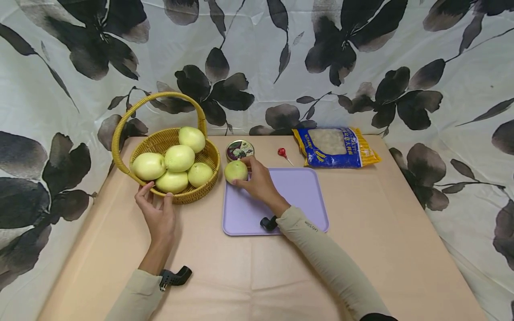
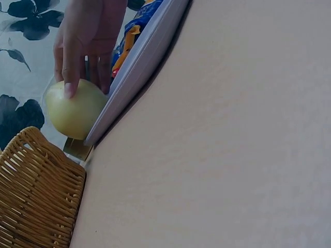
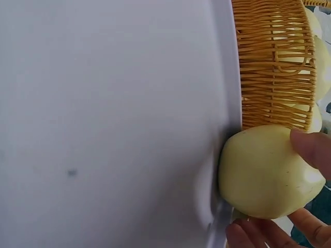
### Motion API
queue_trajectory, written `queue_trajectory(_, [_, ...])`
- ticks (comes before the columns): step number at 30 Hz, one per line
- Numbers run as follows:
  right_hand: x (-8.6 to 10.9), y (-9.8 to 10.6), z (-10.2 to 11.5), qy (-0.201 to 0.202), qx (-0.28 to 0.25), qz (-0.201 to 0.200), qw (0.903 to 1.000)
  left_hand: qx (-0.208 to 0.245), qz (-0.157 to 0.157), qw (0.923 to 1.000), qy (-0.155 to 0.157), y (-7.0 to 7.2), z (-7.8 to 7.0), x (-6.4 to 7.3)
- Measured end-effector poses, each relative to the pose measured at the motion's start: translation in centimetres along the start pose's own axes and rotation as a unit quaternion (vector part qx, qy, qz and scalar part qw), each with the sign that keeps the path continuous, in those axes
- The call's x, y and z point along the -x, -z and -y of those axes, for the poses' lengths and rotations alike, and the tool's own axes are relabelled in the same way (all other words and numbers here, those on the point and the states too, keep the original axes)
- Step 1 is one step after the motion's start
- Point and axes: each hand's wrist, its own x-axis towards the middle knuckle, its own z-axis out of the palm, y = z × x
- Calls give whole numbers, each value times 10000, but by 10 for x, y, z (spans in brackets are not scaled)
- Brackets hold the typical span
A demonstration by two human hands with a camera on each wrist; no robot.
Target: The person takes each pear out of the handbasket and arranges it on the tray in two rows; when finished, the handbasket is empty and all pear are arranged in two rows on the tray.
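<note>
My right hand [image 1: 259,180] holds a round yellow-green fruit [image 1: 235,172] between thumb and fingers, over the far left corner of a lilac tray [image 1: 277,200]. In the right wrist view the fruit [image 3: 269,173] overlaps the tray's rim, thumb on top and fingers beneath. A yellow wicker basket [image 1: 202,192] with a tall handle stands left of the tray. Several similar fruits [image 1: 179,158] lie inside it. At the basket's front side is my left hand [image 1: 156,214], its fingertips and thumb touching the rim and wall.
Behind the held fruit sits a small round tin [image 1: 240,149] with a patterned lid. A red lollipop [image 1: 282,152] lies to its right. Farther right, at the back edge, is a blue and yellow bag [image 1: 333,147]. A flower-printed cloth [image 1: 277,67] hangs behind the table.
</note>
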Motion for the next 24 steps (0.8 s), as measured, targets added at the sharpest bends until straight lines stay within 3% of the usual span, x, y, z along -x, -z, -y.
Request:
queue_trajectory(5, [1,1,7,88,281,-230,9993,-43,-8,10000,9,-1,-1,0])
queue_trajectory(10, [0,0,22,546,439,-490,9963,-66,-11,10000,11,0,-1,1])
queue_trajectory(24, [-12,-27,58,1463,455,-407,9873,11,-32,10000,-30,-1,-3,3])
